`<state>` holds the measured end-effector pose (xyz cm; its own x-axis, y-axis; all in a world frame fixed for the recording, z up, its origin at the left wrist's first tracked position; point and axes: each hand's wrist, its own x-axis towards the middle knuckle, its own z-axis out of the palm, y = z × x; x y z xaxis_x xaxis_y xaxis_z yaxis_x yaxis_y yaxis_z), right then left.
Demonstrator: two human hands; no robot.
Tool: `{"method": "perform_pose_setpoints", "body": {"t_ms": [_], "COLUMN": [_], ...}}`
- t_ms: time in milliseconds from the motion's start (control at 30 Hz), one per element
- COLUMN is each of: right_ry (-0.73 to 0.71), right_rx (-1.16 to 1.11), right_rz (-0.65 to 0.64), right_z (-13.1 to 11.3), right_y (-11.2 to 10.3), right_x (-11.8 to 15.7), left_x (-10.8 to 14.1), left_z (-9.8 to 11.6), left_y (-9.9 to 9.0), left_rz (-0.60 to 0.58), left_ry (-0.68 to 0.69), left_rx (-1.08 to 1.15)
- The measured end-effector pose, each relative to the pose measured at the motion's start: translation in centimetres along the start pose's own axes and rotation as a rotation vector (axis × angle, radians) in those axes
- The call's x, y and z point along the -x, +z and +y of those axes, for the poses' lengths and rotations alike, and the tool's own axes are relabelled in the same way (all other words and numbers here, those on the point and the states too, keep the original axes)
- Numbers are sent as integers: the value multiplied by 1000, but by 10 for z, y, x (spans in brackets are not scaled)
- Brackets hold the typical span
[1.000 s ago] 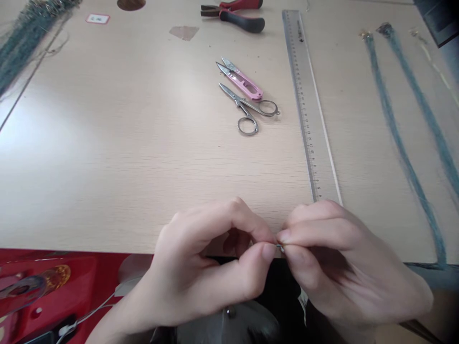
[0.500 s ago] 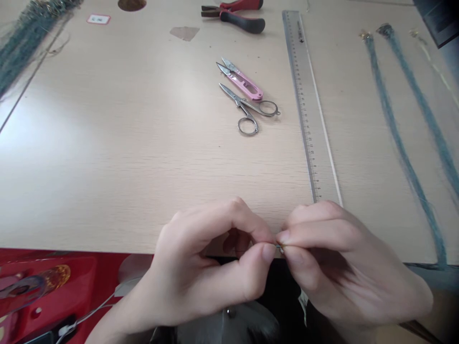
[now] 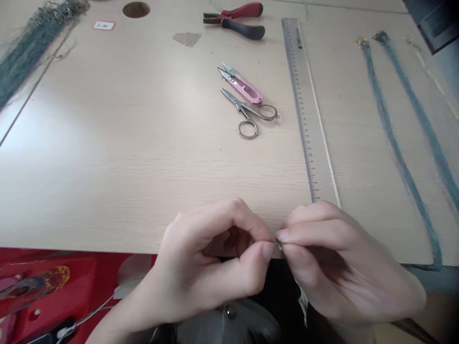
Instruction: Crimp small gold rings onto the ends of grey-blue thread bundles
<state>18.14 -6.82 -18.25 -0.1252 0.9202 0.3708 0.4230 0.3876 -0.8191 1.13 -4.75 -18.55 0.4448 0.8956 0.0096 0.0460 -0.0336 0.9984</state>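
Observation:
At the table's front edge, my left hand [image 3: 215, 258] pinches with thumb and index finger. My right hand [image 3: 333, 263] pinches just beside it, the fingertips of both almost touching. Between them shows a tiny bit of blue-green thread [image 3: 277, 244], with a small yellowish piece at the right fingertips; most of it is hidden by the fingers. Beyond the hands lie silver scissors [image 3: 244, 110] with spread blades and pink thread snips [image 3: 244, 86]. A clear ruler [image 3: 308, 114] runs away from my right hand, its near end covered by that hand.
Red-and-black pliers [image 3: 234, 21] lie at the back. Two blue-green thread bundles [image 3: 383, 114] [image 3: 423, 110] and a pale strand [image 3: 430, 71] stretch along the right. A larger thread bundle [image 3: 32, 48] is at the far left, near a small label [image 3: 103, 25]. A red tray [image 3: 79, 277] sits below the table edge.
The view has shifted slightly, so the tabletop things appear a little lower. Both hands keep their pinch, with barely any movement.

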Motion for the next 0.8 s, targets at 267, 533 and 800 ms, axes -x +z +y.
{"method": "perform_pose_setpoints", "body": {"t_ms": [267, 533, 800], "right_ry": [-20, -47, -173], "right_rx": [-45, 53, 224], "right_rz": [33, 34, 137], "right_z": [0, -3, -5], "right_y": [4, 6, -4], "right_x": [0, 1, -7], "left_x": [-5, -10, -39], "left_z": [6, 16, 30], "left_y": [-3, -9, -9], "left_rz": [-70, -184, -260], "left_ry": [-103, -203, -152], "left_rx": [20, 136, 238]}}
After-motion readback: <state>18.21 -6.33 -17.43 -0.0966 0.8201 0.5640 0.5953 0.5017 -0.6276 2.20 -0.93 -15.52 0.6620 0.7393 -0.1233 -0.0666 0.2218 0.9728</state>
